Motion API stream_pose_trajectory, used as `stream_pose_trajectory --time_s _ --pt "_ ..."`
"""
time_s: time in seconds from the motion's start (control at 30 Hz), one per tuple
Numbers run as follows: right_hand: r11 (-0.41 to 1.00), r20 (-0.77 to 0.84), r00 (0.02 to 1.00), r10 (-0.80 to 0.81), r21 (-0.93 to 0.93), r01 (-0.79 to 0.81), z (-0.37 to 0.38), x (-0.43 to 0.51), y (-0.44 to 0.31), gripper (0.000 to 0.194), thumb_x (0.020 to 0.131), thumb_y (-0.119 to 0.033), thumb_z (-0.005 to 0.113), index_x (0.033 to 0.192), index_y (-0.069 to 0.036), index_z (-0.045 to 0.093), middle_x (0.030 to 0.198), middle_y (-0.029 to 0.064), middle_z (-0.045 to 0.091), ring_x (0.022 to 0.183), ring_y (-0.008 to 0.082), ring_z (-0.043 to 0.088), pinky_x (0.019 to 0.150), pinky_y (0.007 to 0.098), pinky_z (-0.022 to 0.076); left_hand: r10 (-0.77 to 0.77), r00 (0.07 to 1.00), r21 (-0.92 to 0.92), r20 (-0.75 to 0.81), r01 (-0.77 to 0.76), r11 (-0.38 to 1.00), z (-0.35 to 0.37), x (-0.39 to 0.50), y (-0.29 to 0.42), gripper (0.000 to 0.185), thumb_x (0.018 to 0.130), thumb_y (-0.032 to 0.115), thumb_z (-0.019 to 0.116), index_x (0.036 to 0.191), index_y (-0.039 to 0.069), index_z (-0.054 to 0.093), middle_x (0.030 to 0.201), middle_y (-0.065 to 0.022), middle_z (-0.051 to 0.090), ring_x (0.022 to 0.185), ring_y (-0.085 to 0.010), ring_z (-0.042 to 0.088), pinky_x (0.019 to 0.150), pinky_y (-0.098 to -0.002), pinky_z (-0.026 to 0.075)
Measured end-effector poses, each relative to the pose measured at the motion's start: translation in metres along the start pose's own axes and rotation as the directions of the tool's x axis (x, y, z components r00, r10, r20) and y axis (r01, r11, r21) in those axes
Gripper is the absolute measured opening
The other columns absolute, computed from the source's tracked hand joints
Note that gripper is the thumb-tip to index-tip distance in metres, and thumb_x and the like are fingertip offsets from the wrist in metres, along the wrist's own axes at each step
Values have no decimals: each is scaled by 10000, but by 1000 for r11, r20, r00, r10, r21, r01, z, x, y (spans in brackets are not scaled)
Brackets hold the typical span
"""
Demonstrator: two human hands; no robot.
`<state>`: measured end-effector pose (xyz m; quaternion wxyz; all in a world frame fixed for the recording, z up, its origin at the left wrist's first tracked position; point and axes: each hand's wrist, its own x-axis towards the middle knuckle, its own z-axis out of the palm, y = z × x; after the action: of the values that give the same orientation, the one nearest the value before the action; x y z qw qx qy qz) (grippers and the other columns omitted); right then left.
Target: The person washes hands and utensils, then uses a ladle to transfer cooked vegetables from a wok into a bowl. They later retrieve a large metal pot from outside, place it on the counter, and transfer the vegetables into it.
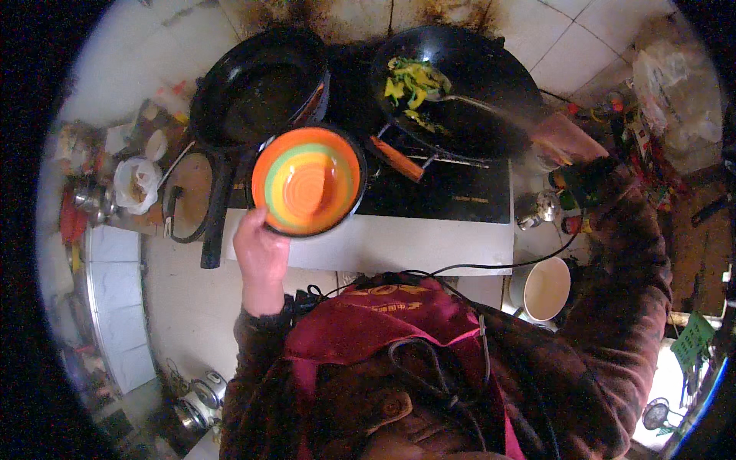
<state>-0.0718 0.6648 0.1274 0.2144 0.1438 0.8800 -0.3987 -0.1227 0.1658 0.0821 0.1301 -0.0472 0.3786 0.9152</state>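
Observation:
My left hand (263,259) holds a bowl (310,181) by its near-left rim, with the thumb on the edge. Orange, green and yellow rings colour its inside, and no food shows in it. The bowl is tilted toward me, in front of the stove. At the right, my blurred right hand (566,141) grips the handle of a metal cooking utensil (477,105). The utensil's head lies among yellow-green cooked vegetables (415,83) in a black wok (483,69); whether it is a ladle or a turner is unclear.
A black frying pan (259,92) sits on the left of the stove (437,198), its handle (211,230) jutting toward me. Left of it are a round lid (188,192) and a bag-lined container (138,184). A pale pot (543,290) stands lower right, near a black cable (477,266).

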Motion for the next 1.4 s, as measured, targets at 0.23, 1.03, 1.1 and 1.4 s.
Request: stream_pose_trajectory --time_s 0.23,1.03,1.1,1.4 --pt "996 -60 998 19 86 -14 12 -13 13 357 836 -380 543 627 -95 494 455 -12 434 343 89 377 315 260 258 -90 973 246 212 36 968 67 58 1 277 796 204 559 989 10 511 934 -141 574 770 -253 606 647 -390 541" --pt "417 -594 425 -683 -795 -441 49 -170 -56 238 782 -185 605 1003 -114 551 695 90 504 633 271 544 526 373 441 -275 799 -40 534 349 936 151 145 -129 241 762 156 592 975 64 525 935 -110 577 834 -281 587 705 -478 523" --pt "429 -578 392 -716 -807 -407 46 -172 -58 302 754 -144 600 1049 -122 537 694 80 505 613 264 533 495 377 433 -278 784 -12 555 342 940 148 146 -128 250 763 134 580 996 65 520 949 -113 578 848 -283 586 712 -484 521" --pt "805 -731 560 -390 -566 -177 2 -171 -55 245 828 -254 580 896 -21 613 546 60 513 496 132 516 470 286 421 -133 832 -57 538 193 979 117 141 -90 244 743 109 598 974 52 544 974 -121 584 881 -299 587 728 -503 516"
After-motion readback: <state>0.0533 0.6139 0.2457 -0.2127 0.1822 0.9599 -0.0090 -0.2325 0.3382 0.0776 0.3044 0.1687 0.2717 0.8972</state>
